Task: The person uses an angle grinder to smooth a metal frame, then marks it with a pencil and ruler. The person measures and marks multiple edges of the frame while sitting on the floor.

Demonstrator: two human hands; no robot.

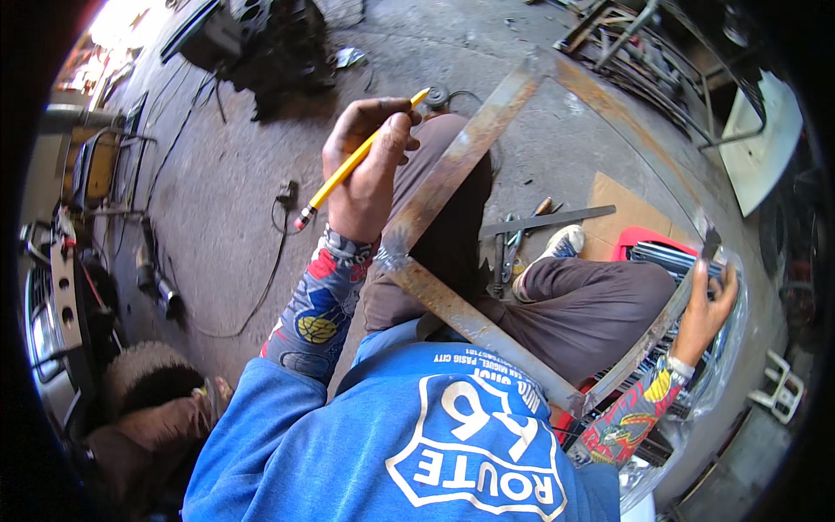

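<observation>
A yellow pencil (348, 166) is pinched in my left hand (370, 187), its tip pointing up and away and its pink eraser toward the lower left. Across my lap lies a four-sided frame of rusty flat metal bars (465, 150), with a shiny, weld-like patch at its left corner. My left hand is just left of that corner, apart from the metal. On the far right, my right hand (698, 317) has its fingers bent around the frame near its right corner. A small dark piece shows by those fingertips; I cannot make out what it is.
A flat metal strip (557, 219) and hand tools (513, 244) lie by my shoe, beside cardboard (619, 209). A red-rimmed container (648, 234) stands right. A dark engine-like block (270, 56), a cable (277, 270), a tire (143, 370) and scrap metal (622, 39) are around me.
</observation>
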